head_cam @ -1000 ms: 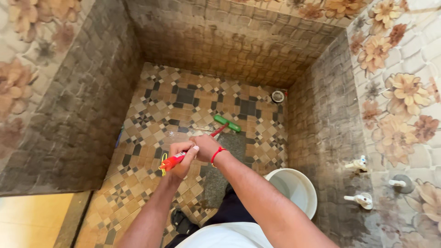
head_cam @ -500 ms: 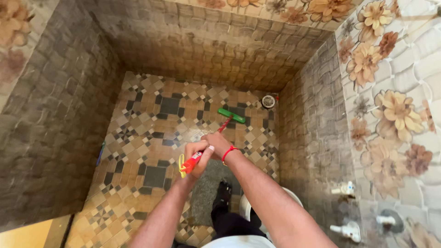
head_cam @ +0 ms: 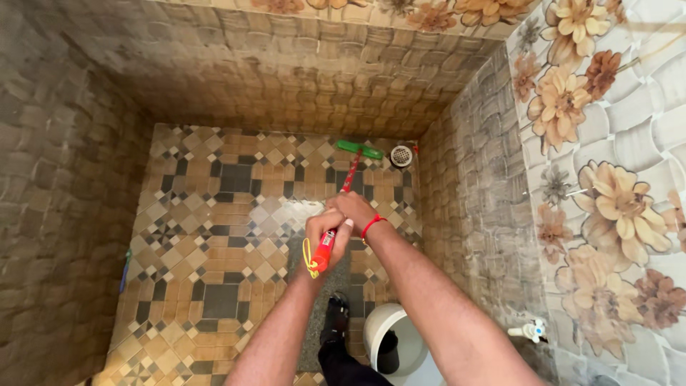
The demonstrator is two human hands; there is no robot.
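A patterned tile floor point(head_cam: 214, 236) in brown, tan and dark squares fills the middle of the view. Brown woven-look wall tiles point(head_cam: 286, 71) rise around it on three sides. Higher up on the right, the wall carries pale tiles with large tan and rust flowers point(head_cam: 607, 164). A round metal drain cover point(head_cam: 401, 155) sits in the far right corner of the floor. A white bucket point(head_cam: 389, 336) stands near the right wall at the bottom of the view. Just right of it, a white tap point(head_cam: 530, 330) juts from the wall. A thin dark object point(head_cam: 126, 268) lies along the foot of the left wall, too small to identify.
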